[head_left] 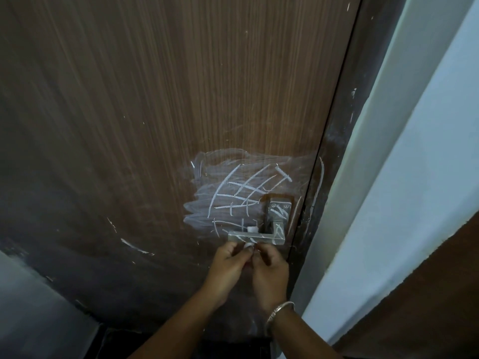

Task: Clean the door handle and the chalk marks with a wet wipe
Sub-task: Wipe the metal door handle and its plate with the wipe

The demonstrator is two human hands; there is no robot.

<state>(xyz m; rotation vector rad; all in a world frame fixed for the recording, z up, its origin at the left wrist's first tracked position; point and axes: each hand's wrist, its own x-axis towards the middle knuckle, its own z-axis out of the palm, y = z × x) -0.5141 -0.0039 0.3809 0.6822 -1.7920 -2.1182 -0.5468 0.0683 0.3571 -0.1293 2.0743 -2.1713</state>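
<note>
Wipe (249, 245) pinched below handle (265, 239)
Held by curled fingers of left hand (228, 263) and right hand (270, 270); door (155, 99) scrawled with chalk marks (243, 190).

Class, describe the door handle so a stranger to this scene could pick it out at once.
Find the brown wood-grain door and follow its right edge down to the white chalk marks. At their lower right sits the door handle, just above the left hand and right hand pinching a wet wipe. It alone is squared, silvery metal.
</note>
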